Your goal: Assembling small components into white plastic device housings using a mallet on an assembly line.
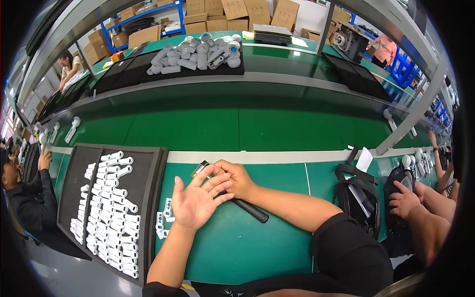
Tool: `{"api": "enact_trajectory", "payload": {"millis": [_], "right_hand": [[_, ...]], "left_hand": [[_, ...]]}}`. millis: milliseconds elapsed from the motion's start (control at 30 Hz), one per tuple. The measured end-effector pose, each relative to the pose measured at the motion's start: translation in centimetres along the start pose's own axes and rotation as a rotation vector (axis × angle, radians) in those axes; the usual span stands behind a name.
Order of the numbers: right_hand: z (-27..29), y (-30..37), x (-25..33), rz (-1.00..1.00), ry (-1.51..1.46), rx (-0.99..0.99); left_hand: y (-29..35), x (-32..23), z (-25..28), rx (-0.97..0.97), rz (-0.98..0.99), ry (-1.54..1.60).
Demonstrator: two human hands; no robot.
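My left hand (197,200) is open, palm up, fingers spread, resting on the green workbench mat (277,198). My right hand (236,179) lies beside it, fingers curled over a black-handled tool (251,209) with a greenish metal tip (199,169). The fingertips of my left hand touch my right hand. A few white plastic pieces (164,219) lie loose on the mat just left of my left hand. Further left a black tray (74,188) holds several rows of the same white plastic parts (111,213).
A black bag (358,193) sits at the right, beside another person's hand (403,200). A co-worker sits at the far left (24,193). A green conveyor belt (257,126) runs behind. Grey-white cylindrical housings (198,54) are piled on a far tray, with cardboard boxes (232,12) beyond.
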State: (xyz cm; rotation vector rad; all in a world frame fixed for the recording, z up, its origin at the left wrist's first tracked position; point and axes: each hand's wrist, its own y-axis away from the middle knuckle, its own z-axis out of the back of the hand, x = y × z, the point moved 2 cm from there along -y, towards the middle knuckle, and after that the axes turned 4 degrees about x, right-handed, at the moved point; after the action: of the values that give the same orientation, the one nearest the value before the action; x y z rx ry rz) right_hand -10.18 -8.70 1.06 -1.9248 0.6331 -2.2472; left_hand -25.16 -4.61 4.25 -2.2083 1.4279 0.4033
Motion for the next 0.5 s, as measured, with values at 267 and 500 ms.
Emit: {"api": "enact_trajectory", "payload": {"millis": [267, 500], "right_hand": [[1.4, 0.7, 0.1, -0.012, 0.014, -0.015], [0.2, 0.0, -0.1, 0.092, -0.004, -0.063]], "left_hand": [[-0.7, 0.6, -0.2, -0.026, 0.015, 0.015], [-0.3, 0.0, -0.8, -0.109, -0.124, -0.046]]}}
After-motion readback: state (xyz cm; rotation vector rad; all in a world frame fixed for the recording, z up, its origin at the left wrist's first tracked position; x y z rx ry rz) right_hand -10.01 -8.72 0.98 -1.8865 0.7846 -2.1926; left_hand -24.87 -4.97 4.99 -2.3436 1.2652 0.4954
